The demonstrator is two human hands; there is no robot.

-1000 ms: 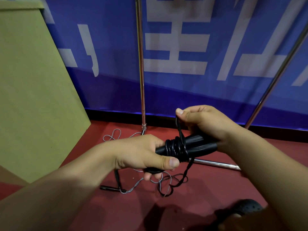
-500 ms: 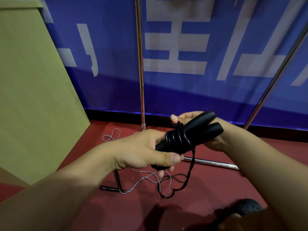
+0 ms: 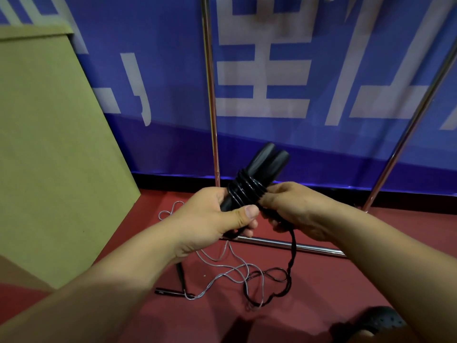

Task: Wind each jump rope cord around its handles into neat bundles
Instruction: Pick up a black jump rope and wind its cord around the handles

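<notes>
**Mid-wrap on the black rope, grey one not touched**

While the black cord is only partly wound, I'd call this the middle of bundle one. My left hand (image 3: pixel 210 219) is clamped round the near end of the two black handles (image 3: pixel 262 169), which sit side by side and point up and away toward the blue banner (image 3: pixel 321 70). My right hand (image 3: pixel 294 206) is just right of the coils (image 3: pixel 246 189), fingers curled on the loose black cord (image 3: pixel 293 248) that hangs down to the red floor (image 3: pixel 321 293).

Next move, I reckon: carry that cord round the handles again, tight against the last coil, while the left hand keeps both handles together. Plenty of slack is left down there, and it looks tangled with the grey rope (image 3: pixel 222 276), so it may snag. That grey rope and its thin handles (image 3: pixel 170 292) lie unwound on the floor, near-left.
</notes>
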